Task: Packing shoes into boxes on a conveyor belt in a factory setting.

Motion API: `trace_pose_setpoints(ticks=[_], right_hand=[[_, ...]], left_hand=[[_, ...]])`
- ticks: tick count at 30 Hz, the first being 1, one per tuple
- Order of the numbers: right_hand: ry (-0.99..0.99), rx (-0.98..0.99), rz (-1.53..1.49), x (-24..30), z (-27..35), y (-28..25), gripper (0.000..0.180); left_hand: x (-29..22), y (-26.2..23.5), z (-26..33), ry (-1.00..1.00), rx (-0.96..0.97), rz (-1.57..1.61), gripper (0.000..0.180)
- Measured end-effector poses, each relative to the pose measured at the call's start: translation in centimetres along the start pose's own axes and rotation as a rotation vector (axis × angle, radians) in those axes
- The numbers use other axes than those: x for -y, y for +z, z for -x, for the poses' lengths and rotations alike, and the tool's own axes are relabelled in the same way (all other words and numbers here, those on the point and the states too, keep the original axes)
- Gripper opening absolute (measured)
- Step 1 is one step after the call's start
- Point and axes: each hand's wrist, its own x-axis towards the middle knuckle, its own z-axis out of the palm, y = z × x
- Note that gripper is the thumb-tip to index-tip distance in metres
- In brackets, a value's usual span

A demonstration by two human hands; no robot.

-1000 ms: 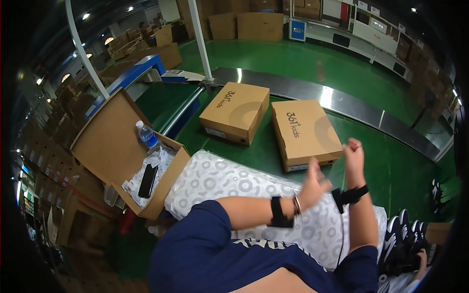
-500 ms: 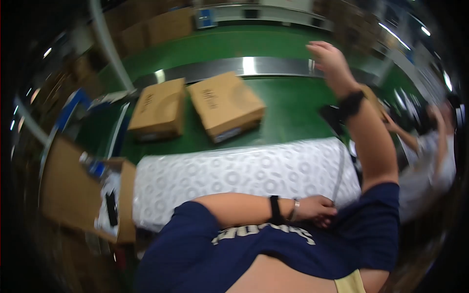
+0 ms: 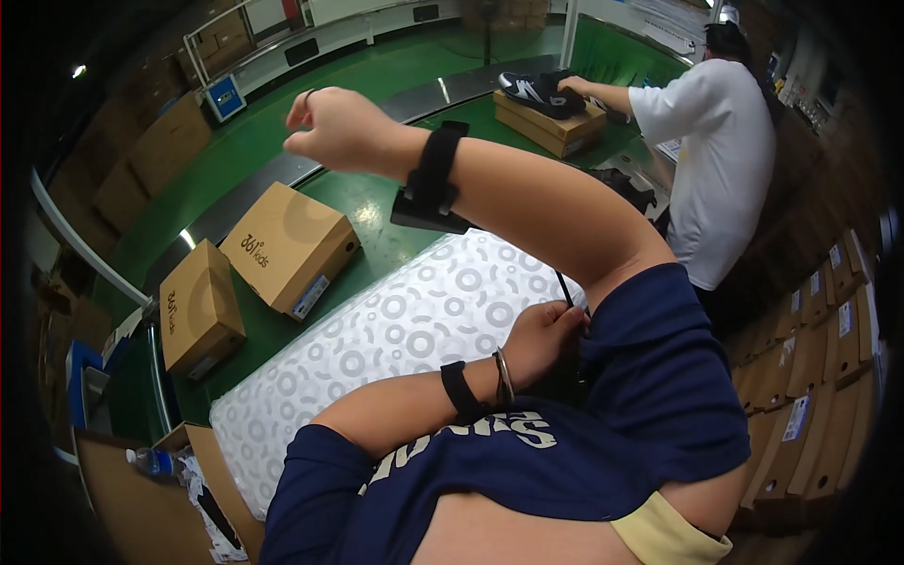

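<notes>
My left hand (image 3: 540, 344) is close to my chest, its thumb and fingers closed on a thin black cord (image 3: 564, 286). The cord rises toward my right upper arm; its other end is hidden. My right hand (image 3: 347, 132) is raised above the work surface, fingers loosely bent and thumb apart, with nothing visible between them. A black wrist strap (image 3: 435, 169) with a dark flat unit (image 3: 422, 213) sits on my right wrist. Below my arms lies a long white pack (image 3: 377, 330) printed with grey rings, wrapped in clear film.
Two brown shoe boxes (image 3: 290, 250) rest on the green surface at left. An open carton (image 3: 188, 435) holds a bottle (image 3: 151, 460) and paper. At right, a person in a white shirt (image 3: 720, 160) handles black shoes (image 3: 537, 92) on a box. Stacked shoe boxes (image 3: 800, 377) line the right.
My view has turned right, so the boxes sit farther left and the person shows fully. My right hand has swung across to the left. My left hand stays near my chest.
</notes>
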Motion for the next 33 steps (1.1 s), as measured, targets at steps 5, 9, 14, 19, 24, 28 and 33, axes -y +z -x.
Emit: trace_pose_setpoints(ticks=[5,9,14,19,24,28,33], right_hand=[[-0.041,0.051,0.06,1.5,0.7,1.3,0.032],[-0.039,0.127,0.033,2.0,0.8,2.0,0.032],[-0.099,0.13,0.037,1.6,1.0,2.7,0.031],[-0.096,0.153,0.022,2.0,1.1,3.5,0.03],[-0.223,0.079,0.064,0.5,0.3,4.1,0.026],[-0.14,0.09,0.031,1.3,0.2,1.2,0.027],[-0.324,-0.269,-0.223,2.9,3.2,-4.8,0.008]], left_hand=[[0.4,0.0,-1.7,0.03,-0.09,-0.053,0.026],[0.5,-0.6,-3.4,0.151,-0.156,-0.257,0.017],[-1.3,0.2,-3.7,0.587,-0.094,-0.321,0.014],[-0.6,-2.2,-5.9,0.807,-0.005,-0.41,0.013],[-1.4,-2.9,-8.1,0.536,0.081,-0.265,0.012],[-1.8,-2.9,-8.4,0.341,0.01,-0.122,0.012],[-0.9,-6.8,-6.7,0.083,0.17,-0.71,0.026]])
